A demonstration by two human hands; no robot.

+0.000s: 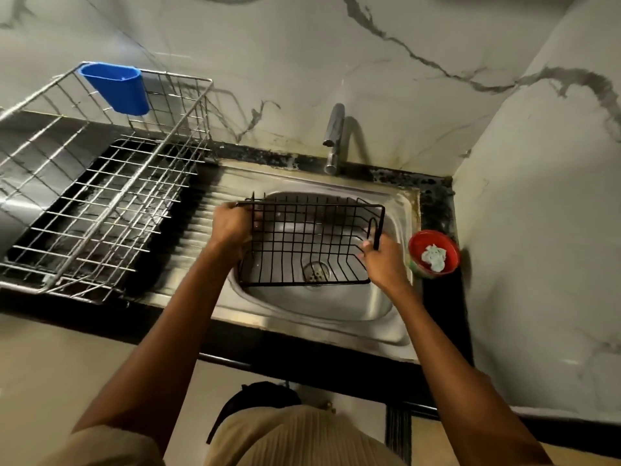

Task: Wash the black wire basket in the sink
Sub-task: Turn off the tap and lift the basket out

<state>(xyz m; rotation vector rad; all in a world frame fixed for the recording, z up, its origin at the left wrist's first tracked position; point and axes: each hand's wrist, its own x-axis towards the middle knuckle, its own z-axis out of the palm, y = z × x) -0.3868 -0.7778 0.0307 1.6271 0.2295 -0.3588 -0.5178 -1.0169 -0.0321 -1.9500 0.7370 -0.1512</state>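
With the left hand (232, 227) and right hand (381, 257) curled round opposite ends of the black wire basket (309, 243) tilted over the sink (336, 317), wet wires could slip and knock the red bowl (434, 252) just right

light: dim, warm | glare: steel sink rim (400, 334) | blur: slight, hands | edges: wide-angle bowing

The black wire basket (307, 243) sits over the stainless steel sink (336, 307), hands at its left (232, 227) and right (383, 260) ends. Behind stands the chrome tap (334, 139). Left, the silver wire dish rack (100, 196) carries a blue plastic cup (117, 87). Right, on the desk, a red round bowl (433, 253) holds perhaps a cloth.
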